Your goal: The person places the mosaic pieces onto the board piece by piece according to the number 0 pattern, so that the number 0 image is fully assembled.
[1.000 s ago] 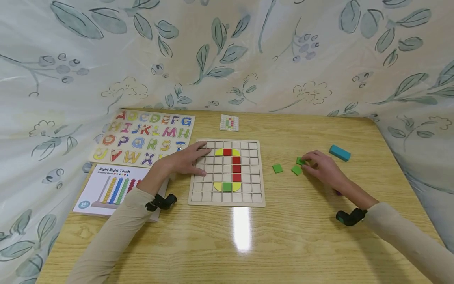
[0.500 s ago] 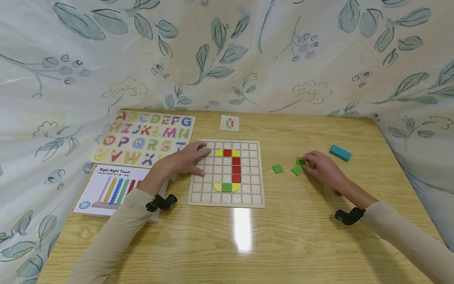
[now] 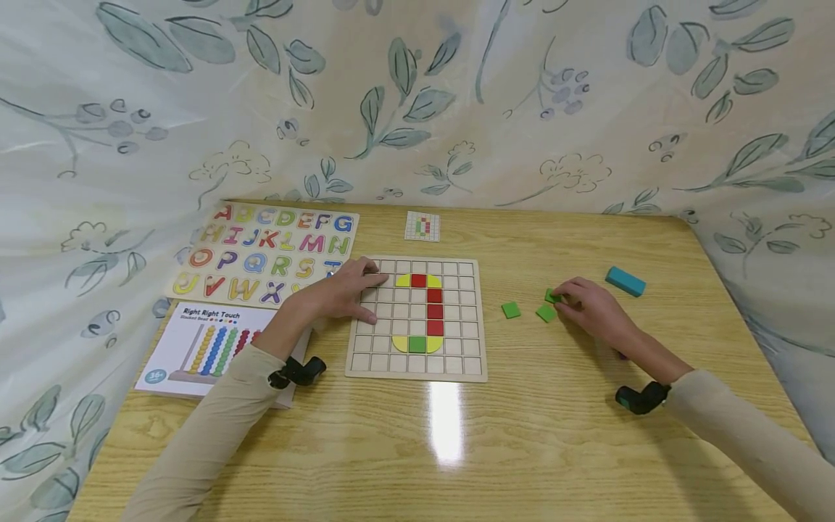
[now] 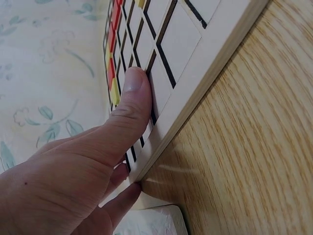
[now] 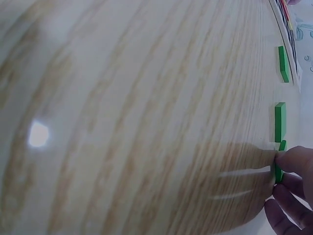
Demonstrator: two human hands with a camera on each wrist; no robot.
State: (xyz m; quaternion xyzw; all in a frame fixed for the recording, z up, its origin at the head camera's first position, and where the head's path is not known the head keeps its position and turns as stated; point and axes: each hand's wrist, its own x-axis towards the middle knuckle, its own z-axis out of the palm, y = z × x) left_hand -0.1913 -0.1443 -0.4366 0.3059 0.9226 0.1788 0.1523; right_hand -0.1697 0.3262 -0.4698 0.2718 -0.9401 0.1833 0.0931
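On the counter [image 3: 541, 449], the wooden board [image 3: 417, 312] is touched by the left hand [image 3: 346, 290], fingers spread wide. By the right hand [image 3: 593, 308], a small green square [image 3: 550, 296] is pinched, right of the board. Almost nothing is changed, so no square is added.

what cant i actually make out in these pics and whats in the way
Alphabet board, end of its bottom row: head view, behind the left grip.
Box, lower right part: head view, under the left sleeve.
Purple thing, its shape: head view, mostly under the right forearm.
Card, exact pattern: head view, too small.
Pinched green tile: head and right wrist views, partly behind the right grip.
Grid board: left wrist view, cut off by the top edge.
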